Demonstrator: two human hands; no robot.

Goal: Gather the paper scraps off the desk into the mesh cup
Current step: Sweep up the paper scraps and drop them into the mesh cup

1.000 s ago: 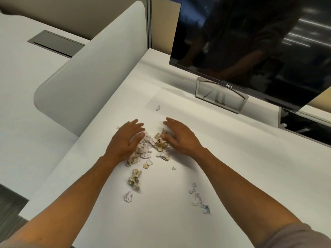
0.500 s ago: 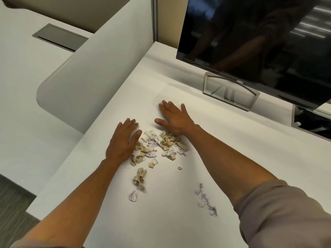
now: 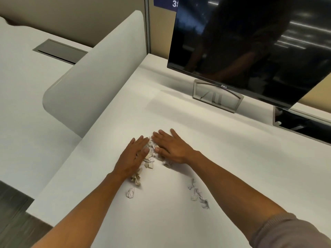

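Note:
A pile of white and tan paper scraps [image 3: 150, 156] lies on the white desk [image 3: 223, 158], squeezed between my two hands. My left hand [image 3: 133, 158] lies flat on the pile's left side, fingers together. My right hand [image 3: 170, 146] presses flat against its right side, fingertips nearly touching the left ones. Neither hand holds anything. Loose scraps trail nearer me: a tan clump [image 3: 136, 179], a white crumpled scrap [image 3: 130, 192], and a string of small white bits [image 3: 198, 194] to the right. No mesh cup is in view.
A dark Dell monitor [image 3: 250, 42] on a silver stand [image 3: 217, 95] stands at the back. A second dark screen [image 3: 304, 125] sits at the right edge. A white curved divider [image 3: 93, 77] borders the desk's left side; the desk's front-left edge drops to the floor.
My right hand drew back from its far reach and swept the stray scrap into the pile. Both hands closed together, squeezing the scraps into a tighter heap.

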